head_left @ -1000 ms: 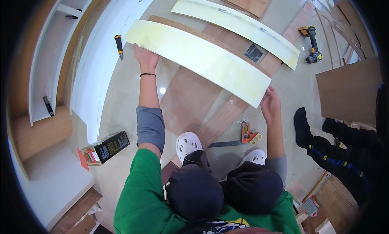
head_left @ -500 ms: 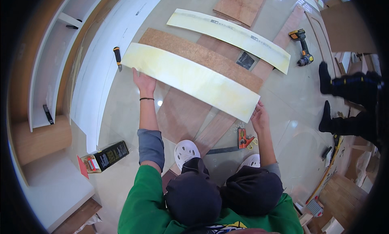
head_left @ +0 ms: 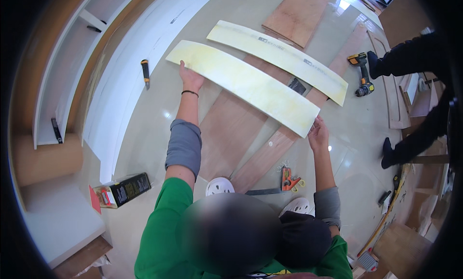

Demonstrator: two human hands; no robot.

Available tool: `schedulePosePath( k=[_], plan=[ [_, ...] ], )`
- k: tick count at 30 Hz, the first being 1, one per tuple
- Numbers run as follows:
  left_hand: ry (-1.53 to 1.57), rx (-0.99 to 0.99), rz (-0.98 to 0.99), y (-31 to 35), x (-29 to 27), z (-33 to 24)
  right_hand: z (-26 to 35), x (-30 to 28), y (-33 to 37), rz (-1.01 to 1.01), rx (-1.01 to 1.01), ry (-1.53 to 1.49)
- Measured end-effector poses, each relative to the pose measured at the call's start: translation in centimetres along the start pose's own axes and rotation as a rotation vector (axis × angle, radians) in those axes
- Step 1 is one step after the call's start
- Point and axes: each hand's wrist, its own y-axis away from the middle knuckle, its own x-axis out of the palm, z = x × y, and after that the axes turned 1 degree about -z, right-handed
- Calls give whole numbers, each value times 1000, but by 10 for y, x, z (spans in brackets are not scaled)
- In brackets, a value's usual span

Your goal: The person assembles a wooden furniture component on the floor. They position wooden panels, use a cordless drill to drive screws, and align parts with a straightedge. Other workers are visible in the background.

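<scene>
A long pale strip panel (head_left: 241,83) with yellowish smears is held out over the floor, tilted down toward the right. My left hand (head_left: 191,80) grips its near edge by the left end, thumb up on the edge and fingers underneath. The near right corner is held by my right hand (head_left: 318,135), its fingers partly hidden by the panel. Just beyond lies a second pale strip (head_left: 279,54) with printed marks, across brown boards (head_left: 236,119). A dark flat piece (head_left: 297,87) shows between the two strips.
A utility knife (head_left: 145,74) lies left, a cordless drill (head_left: 361,75) right. By my shoes (head_left: 219,186) is an orange tool (head_left: 289,180) with a dark blade. A rectangular can (head_left: 126,189) lies lower left, near white shelving (head_left: 89,25). Another person's legs (head_left: 410,62) stand at right.
A brown strip that showed beyond the held panel is now out of sight. My hands and the panel have shifted right in view. The other person's legs have moved apart.
</scene>
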Motion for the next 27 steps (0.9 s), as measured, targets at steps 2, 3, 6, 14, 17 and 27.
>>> schedulePosePath(
  k=[2,3,6,14,17,27],
  plan=[
    [-62,-13,-31,-4,1,4,0,1,0,-17,28,-9],
    [-117,-14,-88,-4,-2,5,0,2,2,-17,17,-17],
    [-598,2,-334,-11,-9,2,0,4,-2,-109,-47,28],
    [-1012,74,-524,-16,-31,-7,-3,2,-5,-207,-9,238],
    [-962,33,-494,-11,-36,-13,-8,3,-7,-242,3,298],
    [-501,-19,-399,16,-16,0,-11,12,-7,-298,-37,287]
  ],
)
